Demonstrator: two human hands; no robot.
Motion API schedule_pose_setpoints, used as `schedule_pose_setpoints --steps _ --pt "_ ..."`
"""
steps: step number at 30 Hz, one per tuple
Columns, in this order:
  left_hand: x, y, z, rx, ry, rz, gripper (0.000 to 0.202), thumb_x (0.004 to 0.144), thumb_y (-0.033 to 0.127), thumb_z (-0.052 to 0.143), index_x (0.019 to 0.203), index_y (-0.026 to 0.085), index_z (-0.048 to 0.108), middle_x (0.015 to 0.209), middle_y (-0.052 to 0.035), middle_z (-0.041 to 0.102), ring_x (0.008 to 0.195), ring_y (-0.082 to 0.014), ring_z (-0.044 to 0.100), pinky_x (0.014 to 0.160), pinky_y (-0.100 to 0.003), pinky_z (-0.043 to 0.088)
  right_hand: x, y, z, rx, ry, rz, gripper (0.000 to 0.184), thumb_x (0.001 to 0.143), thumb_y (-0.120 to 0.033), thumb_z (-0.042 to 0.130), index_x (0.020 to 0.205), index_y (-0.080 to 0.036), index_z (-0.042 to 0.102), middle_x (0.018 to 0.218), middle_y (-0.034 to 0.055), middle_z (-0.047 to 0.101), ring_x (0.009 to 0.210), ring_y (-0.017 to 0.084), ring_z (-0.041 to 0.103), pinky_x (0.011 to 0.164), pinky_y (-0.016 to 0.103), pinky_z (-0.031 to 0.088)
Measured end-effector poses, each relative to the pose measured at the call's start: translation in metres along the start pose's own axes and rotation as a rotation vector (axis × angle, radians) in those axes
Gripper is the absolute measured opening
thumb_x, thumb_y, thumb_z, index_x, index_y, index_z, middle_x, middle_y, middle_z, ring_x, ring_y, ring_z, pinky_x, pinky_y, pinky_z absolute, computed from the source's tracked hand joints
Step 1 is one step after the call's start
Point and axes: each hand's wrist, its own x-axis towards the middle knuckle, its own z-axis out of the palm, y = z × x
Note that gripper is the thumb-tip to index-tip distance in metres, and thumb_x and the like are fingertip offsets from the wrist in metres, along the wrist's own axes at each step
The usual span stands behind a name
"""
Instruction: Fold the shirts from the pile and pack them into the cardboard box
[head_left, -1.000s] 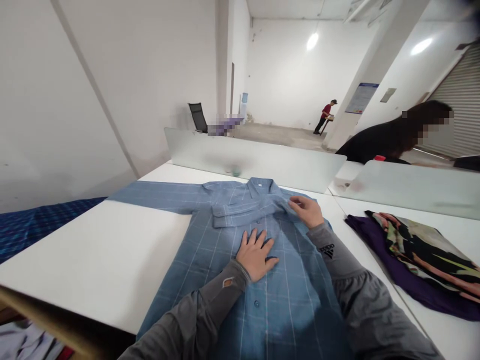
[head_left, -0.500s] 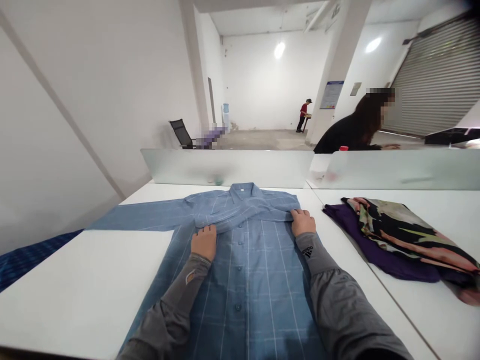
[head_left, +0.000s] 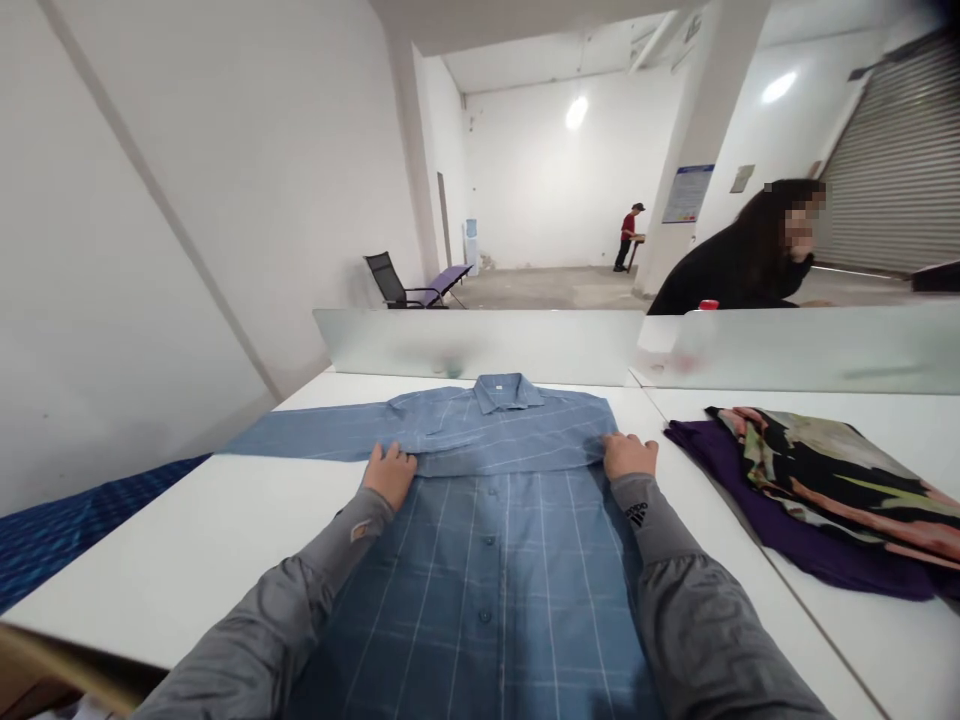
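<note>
A blue button-up shirt point(head_left: 457, 560) with thin white check lines lies front up on the white table, collar at the far end. One sleeve point(head_left: 510, 450) is folded straight across the chest; the other sleeve point(head_left: 307, 432) stretches out to the left. My left hand point(head_left: 390, 474) grips the end of the folded sleeve near the shirt's left side, fingers curled over the cloth. At the shirt's right edge, my right hand point(head_left: 628, 456) pinches the fold of the same sleeve. The fingertips of both hands are partly hidden.
Folded purple cloth point(head_left: 712, 470) and a black floral garment point(head_left: 840, 475) lie to the right. A frosted divider point(head_left: 480, 342) runs along the table's back. Beyond it are a person in black point(head_left: 720, 260), a person in red point(head_left: 627, 236) and a chair point(head_left: 386, 280). Blue fabric point(head_left: 97, 510) lies at left.
The folded sleeve has gone from bunched and slanting to flatter and straighter across the chest. My left hand has moved left along it; my right hand stays at the right edge. The view has shifted slightly.
</note>
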Motion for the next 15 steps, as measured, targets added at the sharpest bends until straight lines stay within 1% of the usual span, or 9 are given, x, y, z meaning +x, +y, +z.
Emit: schedule_pose_setpoints --steps 3,5,6,7,9,10,12,13,15 --pt "-0.007 0.006 0.002 -0.032 0.003 -0.017 0.032 0.088 0.006 0.037 0.095 0.011 0.068 0.100 -0.0166 0.067 0.106 -0.0317 0.057 0.099 -0.053 0.034 0.003 -0.007 0.000 0.024 0.151 0.049 0.036 0.088 -0.012 0.035 0.100 -0.016 0.068 0.100 0.0131 0.069 0.095 0.025 0.059 0.091 0.049 0.031" --pt "-0.007 0.009 0.003 -0.048 0.032 -0.020 0.034 0.092 0.010 0.036 0.110 0.013 0.065 0.119 -0.0154 0.062 0.117 -0.0299 0.051 0.104 -0.049 0.032 0.004 -0.018 0.004 0.079 0.243 0.004 0.040 0.092 -0.020 0.032 0.118 -0.018 0.062 0.118 0.0128 0.064 0.109 0.026 0.054 0.099 0.052 0.029" --pt "-0.005 0.010 0.004 -0.090 0.038 -0.021 0.035 0.093 0.015 0.038 0.121 0.016 0.060 0.131 -0.0140 0.056 0.125 -0.0299 0.045 0.107 -0.049 0.030 0.004 -0.025 0.008 0.103 0.247 -0.051 0.043 0.094 -0.026 0.030 0.127 -0.020 0.057 0.128 0.0119 0.059 0.118 0.028 0.049 0.101 0.054 0.028" --pt "-0.003 0.011 0.007 -0.158 0.031 -0.027 0.038 0.094 0.022 0.042 0.130 0.019 0.054 0.141 -0.0119 0.048 0.131 -0.0307 0.039 0.109 -0.050 0.028 0.003 -0.031 0.013 0.118 0.210 -0.111 0.046 0.095 -0.034 0.028 0.134 -0.024 0.051 0.137 0.0101 0.053 0.126 0.030 0.042 0.102 0.058 0.027" --pt "0.003 0.010 0.016 -0.322 -0.013 -0.052 0.047 0.092 0.039 0.051 0.137 0.027 0.047 0.150 -0.0066 0.038 0.136 -0.0327 0.032 0.109 -0.053 0.027 0.002 -0.041 0.025 0.115 0.050 -0.196 0.052 0.095 -0.046 0.025 0.141 -0.031 0.044 0.147 0.0057 0.042 0.133 0.034 0.033 0.100 0.065 0.027" --pt "0.005 0.008 0.020 -0.395 -0.037 -0.073 0.050 0.089 0.046 0.055 0.136 0.032 0.048 0.149 -0.0037 0.038 0.136 -0.0327 0.033 0.109 -0.053 0.029 0.002 -0.044 0.031 0.103 -0.031 -0.212 0.054 0.094 -0.050 0.025 0.142 -0.034 0.042 0.150 0.0039 0.039 0.134 0.035 0.031 0.099 0.067 0.028" --pt "0.009 -0.001 0.028 -0.456 -0.055 -0.146 0.049 0.085 0.053 0.059 0.130 0.037 0.052 0.145 0.0014 0.045 0.132 -0.0276 0.040 0.108 -0.046 0.035 0.004 -0.045 0.043 0.085 -0.120 -0.226 0.055 0.093 -0.051 0.023 0.143 -0.036 0.040 0.151 0.0016 0.036 0.134 0.035 0.033 0.099 0.066 0.030" --pt "0.010 -0.009 0.030 -0.453 -0.040 -0.205 0.045 0.086 0.052 0.058 0.129 0.036 0.054 0.142 0.0018 0.048 0.129 -0.0240 0.043 0.106 -0.040 0.037 0.004 -0.044 0.048 0.080 -0.125 -0.232 0.055 0.094 -0.052 0.023 0.143 -0.036 0.040 0.151 0.0011 0.036 0.133 0.035 0.033 0.100 0.066 0.030" --pt "0.009 -0.031 0.030 -0.445 0.004 -0.400 0.038 0.094 0.044 0.048 0.127 0.028 0.055 0.134 -0.0043 0.054 0.123 -0.0205 0.049 0.103 -0.035 0.041 0.006 -0.041 0.053 0.074 -0.105 -0.246 0.054 0.094 -0.053 0.023 0.143 -0.037 0.040 0.151 0.0005 0.036 0.134 0.035 0.033 0.100 0.066 0.030"
